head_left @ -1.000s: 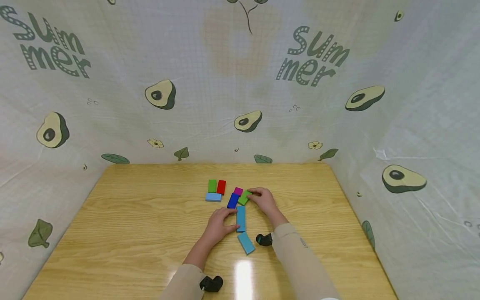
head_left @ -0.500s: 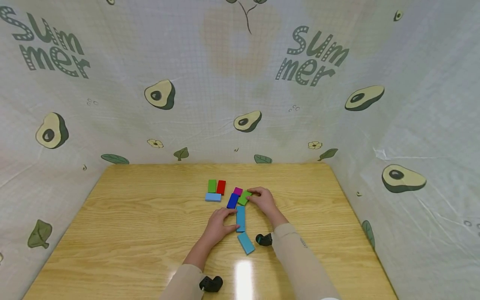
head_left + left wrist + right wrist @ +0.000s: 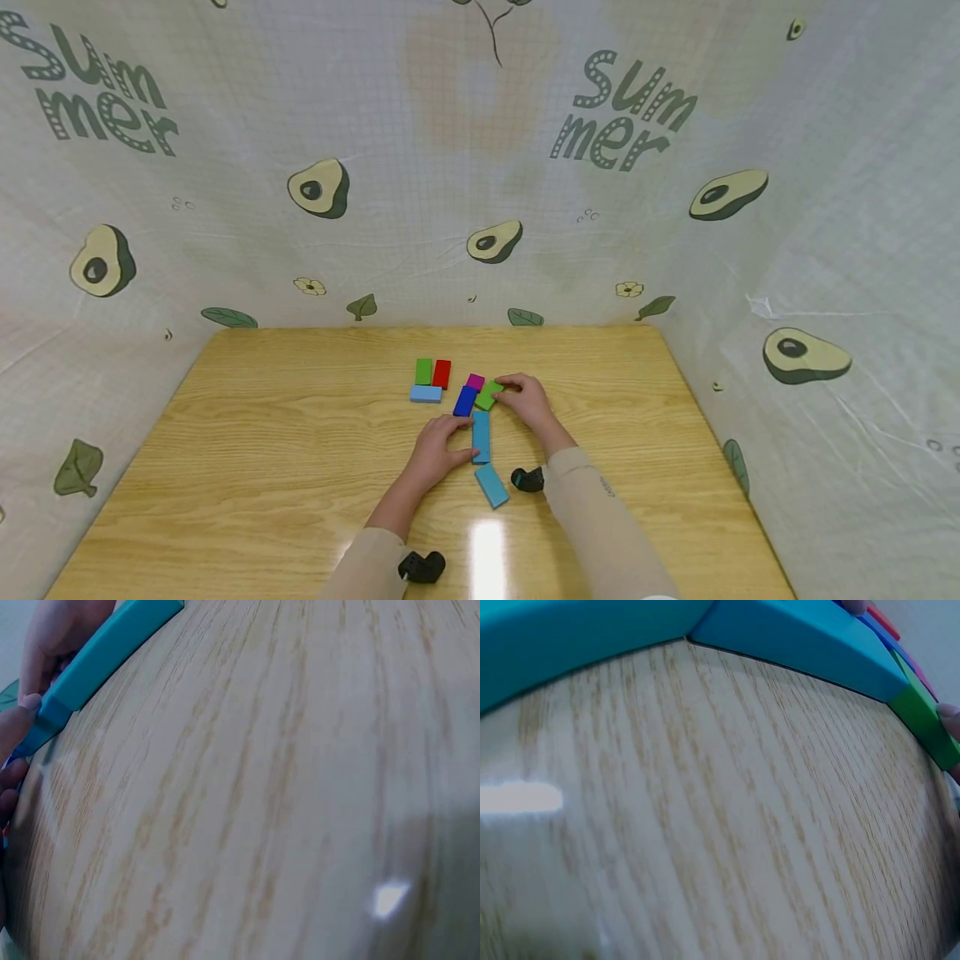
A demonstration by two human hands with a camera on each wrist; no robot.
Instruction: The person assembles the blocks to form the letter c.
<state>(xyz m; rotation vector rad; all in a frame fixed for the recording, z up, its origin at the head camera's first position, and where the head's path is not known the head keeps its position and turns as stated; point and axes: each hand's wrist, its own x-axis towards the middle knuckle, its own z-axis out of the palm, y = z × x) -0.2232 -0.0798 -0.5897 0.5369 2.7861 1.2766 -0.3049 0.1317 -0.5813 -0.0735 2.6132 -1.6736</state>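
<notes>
In the head view, my left hand [image 3: 437, 450] grips the longer light blue block [image 3: 481, 437] from its left side, thumb near its lower end and a finger near its upper end. My right hand [image 3: 527, 402] holds a green block [image 3: 489, 395] by its right side, between thumb and finger. That green block lies slanted beside a dark blue block [image 3: 465, 402], just above the long one. A magenta block [image 3: 476, 382] sits at the dark blue block's far end. Below the long block, a shorter light blue block [image 3: 492, 486] lies at an angle, their ends meeting in the right wrist view.
Farther left lie another green block [image 3: 423, 372], a red block [image 3: 442, 374] and a pale blue block [image 3: 426, 394], grouped closely. All rest on a wooden table [image 3: 300, 467]. A patterned cloth [image 3: 405, 167] hangs behind the table and along both sides.
</notes>
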